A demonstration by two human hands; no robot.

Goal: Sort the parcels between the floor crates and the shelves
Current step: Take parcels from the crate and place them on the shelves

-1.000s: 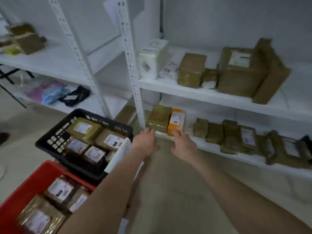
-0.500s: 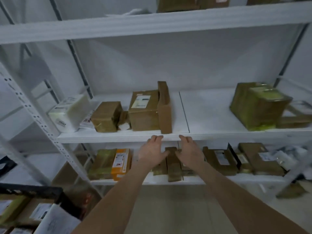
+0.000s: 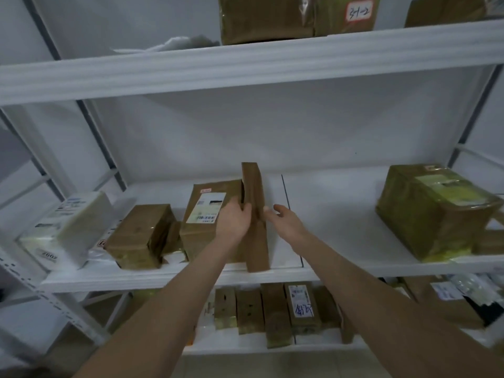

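A tall flat brown parcel (image 3: 253,186) is seen standing on edge on the middle shelf (image 3: 163,279), near the centre of the view. The left grip (image 3: 234,221) is clenched on it from 9 o'clock, with fingers (image 3: 246,210) curled round its near edge. The right grip (image 3: 285,222) is held at the parcel's 3 o'clock, fingertips (image 3: 268,212) at its right face; whether anything is clasped there cannot be told.

Just beside the parcel at 9 o'clock a labelled brown box (image 3: 201,214) is set, partly covered by the left grip. Further toward 9 o'clock a smaller brown box (image 3: 139,236) is found, with a small packet (image 3: 174,241) wedged between the two boxes. Beyond them a white wrapped parcel (image 3: 81,222) is laid tilted at the shelf's end.

At 3 o'clock the shelf is crossed by a dark seam (image 3: 291,214), and well apart a large box wound in yellowish tape (image 3: 431,211) is placed. At 12 o'clock a brown box with a handwritten tag (image 3: 294,17) is carried by the upper shelf (image 3: 245,64). At 6 o'clock, on the lower shelf (image 3: 272,347), a row of small brown parcels (image 3: 275,309) is stood side by side, partly hidden behind both forearms
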